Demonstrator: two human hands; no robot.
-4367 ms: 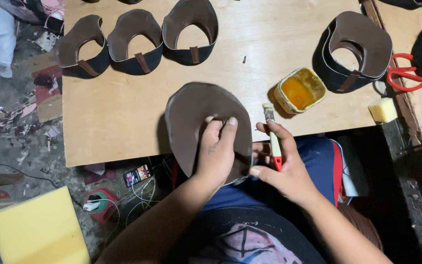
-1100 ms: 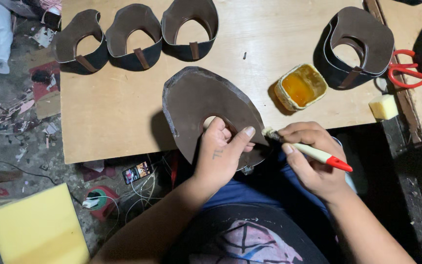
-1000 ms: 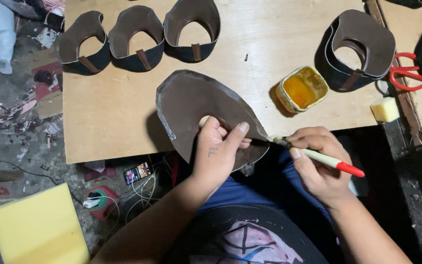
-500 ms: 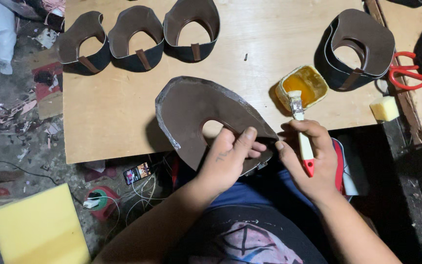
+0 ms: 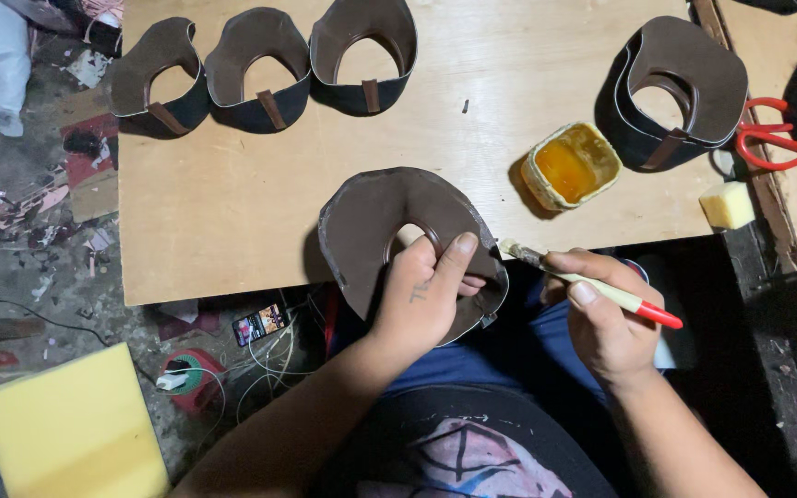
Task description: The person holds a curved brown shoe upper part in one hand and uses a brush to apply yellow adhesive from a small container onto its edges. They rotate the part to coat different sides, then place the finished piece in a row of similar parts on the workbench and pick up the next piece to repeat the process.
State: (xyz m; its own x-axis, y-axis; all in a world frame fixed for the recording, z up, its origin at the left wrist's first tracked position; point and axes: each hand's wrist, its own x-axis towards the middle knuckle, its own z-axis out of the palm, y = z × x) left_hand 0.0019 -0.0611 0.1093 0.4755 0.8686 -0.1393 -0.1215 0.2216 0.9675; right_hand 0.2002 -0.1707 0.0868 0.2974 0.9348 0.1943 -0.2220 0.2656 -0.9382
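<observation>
Now the brush (image 5: 592, 284) is back at the edge of the brown leather piece (image 5: 389, 226), where half a second ago its bristles were up at the yellow glue tin (image 5: 572, 166). By my reading it comes back freshly loaded, so another stretch of the rim is about to get coated. The leather piece has shifted too: it lies flatter across the near edge of the plywood table (image 5: 232, 240), partly overhanging the person's lap, with the cut-out opening turned toward the left hand (image 5: 422, 295).

That left hand grips the piece from the near side, fingers (image 5: 458, 254) pressed together and hooked through the opening, thumb tucked against the underside as far as I can tell. The right hand (image 5: 601, 323) pinches the cream handle of the brush between thumb and forefinger, red end pointing away to the right, bristles just touching or just beside the right rim of the leather.

Farther up the table, three shaped brown uppers (image 5: 265, 69) sit in a row, another stack (image 5: 680, 88) stands right of the tin, with red-handled scissors (image 5: 767, 138) and a small yellow sponge (image 5: 726, 205) beyond.
</observation>
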